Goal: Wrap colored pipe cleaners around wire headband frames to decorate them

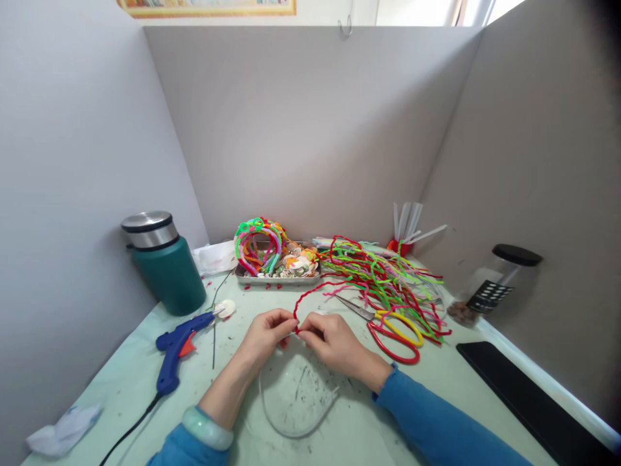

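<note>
My left hand (269, 333) is closed in a pinch on a thin, clear-grey headband (298, 435), close to one end. Its curve hangs toward me, and the other end sticks up free on the right. Red fuzzy yarn (313, 291) meets the band between my fingertips, and its long tail runs up and right toward the yarn pile. My right hand (334, 340) pinches the red yarn right beside the left fingertips. The fingers hide exactly how yarn and band touch. Scissors (395, 330) with red and yellow handles lie open to the right.
A blue glue gun (177, 349) with a cord lies left, its nozzle by a white disc (226, 309). A green bottle (167, 272) stands behind it. A metal tray (276, 280) holds colourful bands. Tangled yarn (383, 278), a jar (492, 285) and a black slab (524, 401) are right.
</note>
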